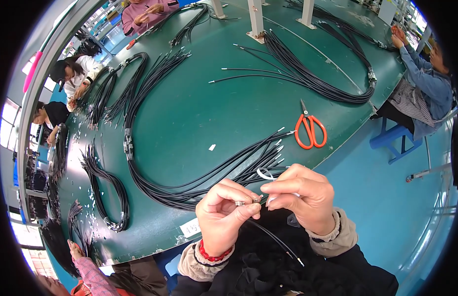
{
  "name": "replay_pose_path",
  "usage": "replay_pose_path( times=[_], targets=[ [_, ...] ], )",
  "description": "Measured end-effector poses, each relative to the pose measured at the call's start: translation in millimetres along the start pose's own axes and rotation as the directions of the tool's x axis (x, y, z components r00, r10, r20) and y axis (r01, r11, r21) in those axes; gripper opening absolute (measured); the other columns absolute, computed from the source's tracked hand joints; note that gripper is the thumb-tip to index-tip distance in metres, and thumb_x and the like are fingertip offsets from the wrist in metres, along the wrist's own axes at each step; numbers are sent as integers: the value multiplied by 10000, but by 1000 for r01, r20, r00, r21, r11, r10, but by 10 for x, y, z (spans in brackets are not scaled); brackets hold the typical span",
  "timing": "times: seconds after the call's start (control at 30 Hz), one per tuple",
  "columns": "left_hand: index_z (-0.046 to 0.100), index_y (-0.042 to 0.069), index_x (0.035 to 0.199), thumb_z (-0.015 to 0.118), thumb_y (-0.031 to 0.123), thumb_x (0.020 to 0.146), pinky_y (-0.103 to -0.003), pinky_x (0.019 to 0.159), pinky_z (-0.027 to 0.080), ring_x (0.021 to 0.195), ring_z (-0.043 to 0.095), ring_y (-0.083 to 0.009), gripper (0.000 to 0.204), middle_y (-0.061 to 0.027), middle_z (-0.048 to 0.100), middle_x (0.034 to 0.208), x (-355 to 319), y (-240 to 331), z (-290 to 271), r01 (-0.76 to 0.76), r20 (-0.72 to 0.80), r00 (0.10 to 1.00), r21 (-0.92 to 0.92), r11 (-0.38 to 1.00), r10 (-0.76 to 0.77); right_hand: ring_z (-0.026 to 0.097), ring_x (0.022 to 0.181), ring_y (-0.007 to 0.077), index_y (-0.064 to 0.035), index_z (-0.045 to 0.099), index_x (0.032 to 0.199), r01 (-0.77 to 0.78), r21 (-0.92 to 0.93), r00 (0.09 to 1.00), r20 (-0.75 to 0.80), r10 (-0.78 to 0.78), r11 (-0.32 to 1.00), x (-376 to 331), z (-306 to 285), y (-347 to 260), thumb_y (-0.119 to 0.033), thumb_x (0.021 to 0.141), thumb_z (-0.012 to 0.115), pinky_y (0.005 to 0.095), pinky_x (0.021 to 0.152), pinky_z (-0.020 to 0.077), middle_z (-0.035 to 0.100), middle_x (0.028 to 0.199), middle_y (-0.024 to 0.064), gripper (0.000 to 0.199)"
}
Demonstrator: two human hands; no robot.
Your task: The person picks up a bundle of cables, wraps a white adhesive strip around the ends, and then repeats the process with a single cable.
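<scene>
My left hand (220, 213) is closed, thumb and fingertips pinching a black cable by its small metal connectors (247, 202). From under that hand the cable's black leads (276, 238) hang over my lap, their ends bare and light-coloured. Close beside it, my right hand (308, 195) pinches a thin white strip (265, 173), which curls up above the fingertips. Both hands are at the table's near edge, fingertips almost meeting. Just beyond them lies a large curved bundle of black cables (162, 190) with pale tips, partly hidden behind my hands.
Red-handled scissors (310, 132) lie beyond my right hand. More cable bundles (332, 93) spread over the green table (189, 108), around white posts (256, 22). Co-workers sit along the left and far sides; one person (431, 89) sits at the right on a blue stool (394, 140).
</scene>
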State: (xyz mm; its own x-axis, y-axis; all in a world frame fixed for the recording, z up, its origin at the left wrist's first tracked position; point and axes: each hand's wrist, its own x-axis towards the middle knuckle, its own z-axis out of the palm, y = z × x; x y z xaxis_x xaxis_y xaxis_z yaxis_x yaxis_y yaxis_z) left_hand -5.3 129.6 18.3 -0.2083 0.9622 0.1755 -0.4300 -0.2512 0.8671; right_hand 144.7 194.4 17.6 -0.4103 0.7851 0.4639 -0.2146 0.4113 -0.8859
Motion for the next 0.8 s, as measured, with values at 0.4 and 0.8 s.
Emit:
replay_pose_path(
  times=[0.4,0.8],
  targets=[
    [519,-19,783,646,-98,720,-261,524,507,576,582,-168,162,-151,562,802,-41,77,-97,27,-22,999,91,995,-25,558,566,129,-19,585,699,172,-64,985,43,-170,983,8,116,58,-162,674,744,227,497,415,552,685,51,215],
    [518,-22,780,649,-103,715,-257,541,508,577,577,-166,167,-154,560,806,-71,120,-193,14,9,1000,103,995,-15,619,607,147,-6,618,836,0,4,1000,-29,0,1000,-77,230,72,-80,675,744,222,513,468,634,699,70,217]
  ],
)
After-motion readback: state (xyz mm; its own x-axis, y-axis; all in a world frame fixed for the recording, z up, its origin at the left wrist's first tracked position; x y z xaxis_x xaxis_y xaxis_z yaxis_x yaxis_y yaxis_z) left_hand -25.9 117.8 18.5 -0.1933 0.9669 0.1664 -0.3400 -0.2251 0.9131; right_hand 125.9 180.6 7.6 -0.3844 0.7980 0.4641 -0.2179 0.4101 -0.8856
